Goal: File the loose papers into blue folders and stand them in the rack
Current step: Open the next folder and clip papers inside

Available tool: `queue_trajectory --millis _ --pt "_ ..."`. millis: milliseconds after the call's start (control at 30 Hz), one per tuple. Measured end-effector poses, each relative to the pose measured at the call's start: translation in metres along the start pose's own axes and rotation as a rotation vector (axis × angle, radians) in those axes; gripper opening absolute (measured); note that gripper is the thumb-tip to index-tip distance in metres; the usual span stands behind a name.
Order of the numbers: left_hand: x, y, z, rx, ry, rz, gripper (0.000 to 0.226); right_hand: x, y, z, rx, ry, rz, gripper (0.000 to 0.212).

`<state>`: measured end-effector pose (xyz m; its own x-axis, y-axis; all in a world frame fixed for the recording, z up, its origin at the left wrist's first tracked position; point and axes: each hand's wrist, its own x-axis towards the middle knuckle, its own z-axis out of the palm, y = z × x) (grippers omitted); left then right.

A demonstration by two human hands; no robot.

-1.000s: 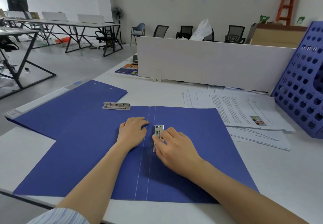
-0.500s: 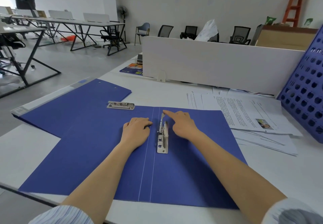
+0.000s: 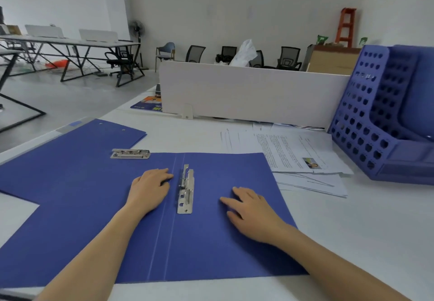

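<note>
On the desk (image 3: 352, 242), an open blue folder (image 3: 211, 249) lay flat at the near edge, spine running near to far; the blue rack (image 3: 366, 131) stood at the right edge, loose papers (image 3: 293, 150) beside it, print unreadable. The left hand (image 3: 150, 190) and right hand (image 3: 253, 209) rested flat, fingers relaxed, grasping nothing, flanking the metal clip (image 3: 186, 192) aligned with the spine.

Left hand (image 3: 150, 189), right hand (image 3: 252, 210) flat on folder (image 3: 223, 249); clip (image 3: 186, 190) seemingly raised.

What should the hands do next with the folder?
Probably the right hand should reach for the papers: the folder lies open and holds no sheets, its clip looks raised, and the left hand rests flat on it.
</note>
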<state>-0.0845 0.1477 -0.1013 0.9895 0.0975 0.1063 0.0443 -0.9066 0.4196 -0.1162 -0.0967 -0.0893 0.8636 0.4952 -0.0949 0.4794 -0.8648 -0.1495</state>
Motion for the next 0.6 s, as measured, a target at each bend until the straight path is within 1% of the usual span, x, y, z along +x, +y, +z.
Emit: queue_trajectory --millis 100,133,167,233,267,300,333,367,433,533,600 --pt "-0.009 -0.004 -0.007 0.048 -0.013 -0.001 0.04 -0.008 0.013 -0.015 0.147 -0.076 -0.044 0.054" --pt "-0.012 -0.007 -0.012 0.095 -0.024 0.002 0.04 -0.008 0.022 -0.022 0.194 -0.066 -0.029 0.059" --pt "-0.013 -0.012 -0.016 0.139 -0.045 -0.006 0.041 -0.005 0.035 -0.029 0.237 -0.02 0.01 0.064" --pt "-0.012 -0.016 -0.028 0.177 -0.106 -0.07 0.04 0.006 0.072 -0.047 0.295 0.128 0.184 0.068" --pt "-0.01 -0.015 -0.032 0.183 -0.129 -0.114 0.039 0.011 0.093 -0.055 0.277 0.186 0.302 0.068" --pt "-0.007 -0.01 -0.034 0.196 -0.136 -0.159 0.035 0.015 0.112 -0.062 0.219 0.205 0.412 0.068" --pt "-0.004 0.0 -0.035 0.207 -0.121 -0.201 0.03 0.018 0.129 -0.067 0.141 0.17 0.495 0.069" --pt "0.0 0.013 -0.035 0.187 -0.081 -0.237 0.026 0.021 0.14 -0.068 0.065 0.101 0.54 0.071" --pt "0.008 0.047 -0.027 0.066 0.018 -0.256 0.026 0.026 0.151 -0.066 -0.023 -0.027 0.552 0.075" --pt "0.013 0.103 -0.002 -0.076 0.141 -0.161 0.025 0.039 0.157 -0.063 -0.046 -0.067 0.519 0.076" --pt "0.01 0.123 0.02 -0.112 0.215 -0.083 0.025 0.044 0.157 -0.064 -0.079 -0.059 0.492 0.075"
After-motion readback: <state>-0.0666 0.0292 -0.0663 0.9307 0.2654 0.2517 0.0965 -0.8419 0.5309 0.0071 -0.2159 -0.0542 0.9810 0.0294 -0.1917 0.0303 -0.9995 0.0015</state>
